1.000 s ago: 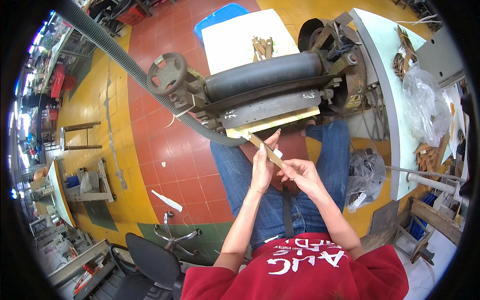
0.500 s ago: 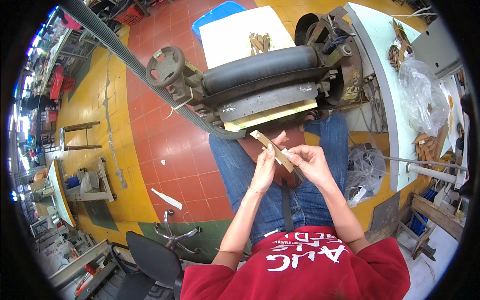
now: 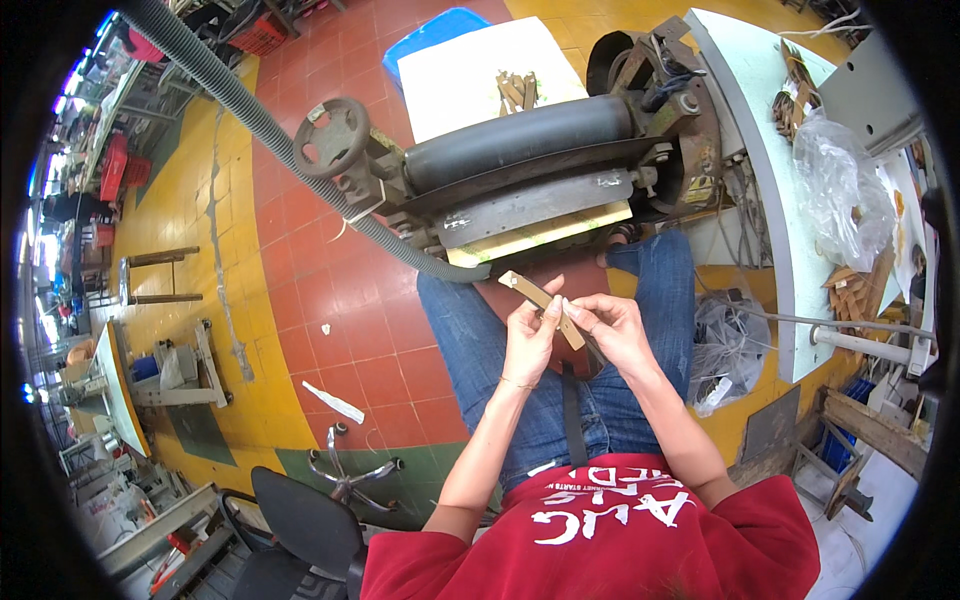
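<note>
Above my lap, my left hand (image 3: pixel 529 342) pinches a flat tan strip (image 3: pixel 528 289), perhaps leather, that slants from upper left to lower right. Its pale far end sticks out past my left fingers. The closed fingers of my right hand (image 3: pixel 617 336) press on the strip's middle, thumb close to the left thumb. Fingertips hide part of the strip. Just beyond my hands stands a machine with a black roller (image 3: pixel 520 142) and a grey metal plate (image 3: pixel 540 212). Several similar brown strips (image 3: pixel 517 92) lie on the white board (image 3: pixel 450 75) behind the roller.
A grey ribbed hose (image 3: pixel 235 95) crosses at the left, by a handwheel (image 3: pixel 331 138). At the right, a pale table (image 3: pixel 745 130) bears a clear plastic bag (image 3: pixel 845 185) and brown pieces (image 3: pixel 850 298). An office chair (image 3: pixel 305 520) stands behind at the left.
My fingers have drawn together on the strip, the right thumb now by the left one. A small white bit seen at my right fingertips no longer shows.
</note>
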Action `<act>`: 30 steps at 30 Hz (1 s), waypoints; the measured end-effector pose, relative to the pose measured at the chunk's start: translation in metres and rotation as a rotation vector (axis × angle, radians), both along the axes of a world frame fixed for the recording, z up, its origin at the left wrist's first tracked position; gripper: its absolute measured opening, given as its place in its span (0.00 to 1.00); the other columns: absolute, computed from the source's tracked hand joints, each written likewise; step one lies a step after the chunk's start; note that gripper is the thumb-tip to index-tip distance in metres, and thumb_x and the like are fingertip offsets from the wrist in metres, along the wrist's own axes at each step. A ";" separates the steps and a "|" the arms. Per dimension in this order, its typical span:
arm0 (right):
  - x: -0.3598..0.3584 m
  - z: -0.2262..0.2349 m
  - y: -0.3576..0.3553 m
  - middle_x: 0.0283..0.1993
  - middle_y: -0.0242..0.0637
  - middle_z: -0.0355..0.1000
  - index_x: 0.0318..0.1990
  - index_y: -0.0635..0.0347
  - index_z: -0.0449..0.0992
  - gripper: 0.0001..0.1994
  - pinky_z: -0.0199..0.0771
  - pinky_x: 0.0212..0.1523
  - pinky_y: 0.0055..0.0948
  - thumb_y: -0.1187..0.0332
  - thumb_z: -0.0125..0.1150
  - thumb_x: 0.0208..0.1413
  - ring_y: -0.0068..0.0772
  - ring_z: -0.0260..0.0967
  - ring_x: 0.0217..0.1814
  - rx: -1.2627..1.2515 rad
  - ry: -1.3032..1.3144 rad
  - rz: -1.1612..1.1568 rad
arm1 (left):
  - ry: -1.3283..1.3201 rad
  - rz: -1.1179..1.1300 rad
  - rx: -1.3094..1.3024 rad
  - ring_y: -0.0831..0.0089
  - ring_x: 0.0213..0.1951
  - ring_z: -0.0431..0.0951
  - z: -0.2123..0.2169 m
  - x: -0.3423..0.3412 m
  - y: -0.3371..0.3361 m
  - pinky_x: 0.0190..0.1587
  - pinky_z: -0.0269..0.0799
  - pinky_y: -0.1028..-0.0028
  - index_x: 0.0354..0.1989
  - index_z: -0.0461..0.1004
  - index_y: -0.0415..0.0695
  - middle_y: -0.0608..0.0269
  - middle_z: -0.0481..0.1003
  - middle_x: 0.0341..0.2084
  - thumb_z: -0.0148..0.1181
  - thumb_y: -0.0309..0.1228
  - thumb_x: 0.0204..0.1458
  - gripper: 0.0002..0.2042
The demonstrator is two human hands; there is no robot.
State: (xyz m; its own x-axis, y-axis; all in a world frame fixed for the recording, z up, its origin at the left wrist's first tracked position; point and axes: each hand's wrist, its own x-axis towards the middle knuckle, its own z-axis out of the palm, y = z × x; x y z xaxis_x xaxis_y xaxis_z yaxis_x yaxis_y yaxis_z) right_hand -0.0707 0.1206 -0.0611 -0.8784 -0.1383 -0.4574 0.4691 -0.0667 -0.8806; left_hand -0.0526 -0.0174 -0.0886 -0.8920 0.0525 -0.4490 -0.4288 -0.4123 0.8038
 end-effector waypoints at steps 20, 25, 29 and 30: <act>-0.044 -0.045 0.004 0.25 0.28 0.74 0.35 0.61 0.79 0.11 0.59 0.23 0.15 0.62 0.59 0.56 0.12 0.63 0.23 -0.023 -0.162 -0.118 | -0.106 0.083 -0.031 0.80 0.36 0.74 -0.038 -0.081 0.009 0.40 0.68 0.80 0.54 0.62 0.32 0.56 0.78 0.33 0.64 0.33 0.51 0.26; -0.073 -0.050 -0.005 0.27 0.26 0.74 0.34 0.58 0.79 0.12 0.58 0.23 0.13 0.58 0.60 0.56 0.11 0.63 0.24 -0.013 -0.270 -0.139 | -0.161 0.084 0.043 0.78 0.40 0.75 -0.058 -0.054 0.000 0.40 0.65 0.81 0.56 0.63 0.39 0.59 0.77 0.41 0.53 0.39 0.58 0.21; -0.103 -0.053 -0.013 0.32 0.28 0.74 0.40 0.57 0.74 0.15 0.66 0.29 0.15 0.55 0.61 0.55 0.14 0.68 0.30 -0.150 -0.159 -0.242 | -0.283 0.086 0.078 0.76 0.43 0.76 -0.077 -0.016 -0.014 0.41 0.66 0.80 0.55 0.65 0.44 0.61 0.76 0.44 0.49 0.39 0.60 0.18; -0.101 -0.056 -0.013 0.32 0.29 0.74 0.41 0.57 0.74 0.16 0.67 0.29 0.16 0.54 0.61 0.55 0.15 0.68 0.30 -0.108 -0.237 -0.257 | -0.305 0.082 0.062 0.76 0.43 0.76 -0.082 -0.008 -0.018 0.41 0.66 0.79 0.55 0.66 0.45 0.61 0.76 0.44 0.49 0.39 0.60 0.17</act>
State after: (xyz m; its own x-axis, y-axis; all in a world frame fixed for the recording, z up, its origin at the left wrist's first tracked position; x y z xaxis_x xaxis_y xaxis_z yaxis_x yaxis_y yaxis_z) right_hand -0.1716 0.1080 -0.1169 -0.7620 0.0143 -0.6475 0.6154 -0.2956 -0.7307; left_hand -0.0607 -0.0354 -0.1709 -0.7193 0.0214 -0.6944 -0.6093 -0.4995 0.6158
